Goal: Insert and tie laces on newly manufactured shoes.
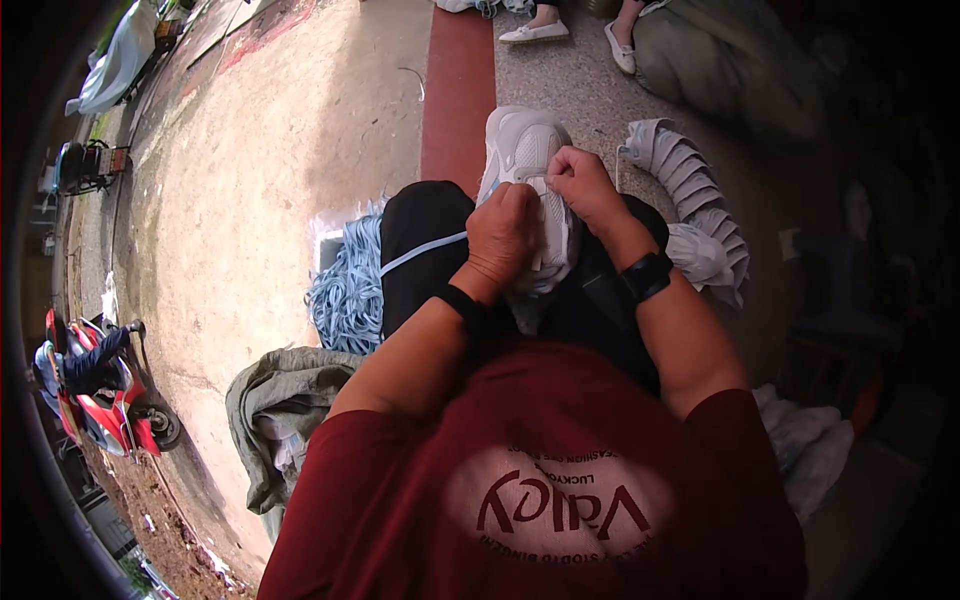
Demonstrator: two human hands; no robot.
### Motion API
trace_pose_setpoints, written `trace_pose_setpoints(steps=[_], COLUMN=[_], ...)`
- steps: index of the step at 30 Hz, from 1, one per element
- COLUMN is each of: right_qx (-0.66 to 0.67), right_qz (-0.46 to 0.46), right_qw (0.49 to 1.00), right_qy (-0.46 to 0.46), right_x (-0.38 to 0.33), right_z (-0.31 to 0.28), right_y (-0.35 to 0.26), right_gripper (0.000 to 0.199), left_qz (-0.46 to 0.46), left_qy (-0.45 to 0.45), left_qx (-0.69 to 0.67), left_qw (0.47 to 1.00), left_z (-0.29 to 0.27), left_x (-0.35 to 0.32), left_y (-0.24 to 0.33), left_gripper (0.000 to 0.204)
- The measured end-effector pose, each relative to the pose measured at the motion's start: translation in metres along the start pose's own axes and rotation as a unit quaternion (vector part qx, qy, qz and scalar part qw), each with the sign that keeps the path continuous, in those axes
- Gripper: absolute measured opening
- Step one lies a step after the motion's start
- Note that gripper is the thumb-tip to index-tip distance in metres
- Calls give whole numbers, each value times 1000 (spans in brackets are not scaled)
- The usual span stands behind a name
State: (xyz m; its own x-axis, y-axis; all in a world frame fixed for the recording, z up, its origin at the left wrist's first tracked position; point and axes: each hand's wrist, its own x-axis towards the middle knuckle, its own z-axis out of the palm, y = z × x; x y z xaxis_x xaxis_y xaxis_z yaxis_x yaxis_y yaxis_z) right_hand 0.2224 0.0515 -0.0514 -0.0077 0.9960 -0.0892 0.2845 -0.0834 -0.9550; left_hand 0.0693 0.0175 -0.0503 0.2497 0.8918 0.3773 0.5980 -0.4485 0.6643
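The person sits with a pale grey-white sneaker [524, 160] resting sole-down on their lap, toe pointing away. Both hands work at its lacing area. The left hand [503, 237] is curled over the near part of the shoe, fingers closed tight around a light blue lace [425, 251] that trails off to the left across the black trousers. The right hand [584, 184] sits just beside it, a little farther out, fingertips pinched narrow on the lace at the eyelets; a black watch [647, 276] wraps that wrist.

To the left of the knees, on the ground, lies a heap of light blue laces [347, 290]. Nearer, on the left, is a crumpled olive-green cloth [280, 410]. To the right of the lap, a row of pale grey shoe uppers [690, 190] stands stacked together. Far off at the top, another person's feet in white shoes [535, 32] show on the speckled floor. A red scooter [100, 390] is parked at the far left edge.
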Motion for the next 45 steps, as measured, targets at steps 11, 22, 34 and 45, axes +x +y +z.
trace_pose_setpoints(steps=[11,22,34,45], right_qx=[53,48,-59,-121], right_qz=[23,34,6,-189], right_qw=[998,998,998,972], right_qy=[-27,-16,39,65], right_x=[-7,3,5,-35], right_z=[2,1,10,15], right_y=[-2,1,1,-4], right_gripper=[12,19,15,13], left_qz=[-65,-300,-55,-35], left_qy=[76,-108,-220,-114], left_qx=[-81,-190,-33,-61], left_qw=[992,929,973,991], left_z=[5,-22,-36,-23], left_x=[-11,24,52,27], left_y=[-17,-21,-16,-32], left_gripper=[8,16,14,8])
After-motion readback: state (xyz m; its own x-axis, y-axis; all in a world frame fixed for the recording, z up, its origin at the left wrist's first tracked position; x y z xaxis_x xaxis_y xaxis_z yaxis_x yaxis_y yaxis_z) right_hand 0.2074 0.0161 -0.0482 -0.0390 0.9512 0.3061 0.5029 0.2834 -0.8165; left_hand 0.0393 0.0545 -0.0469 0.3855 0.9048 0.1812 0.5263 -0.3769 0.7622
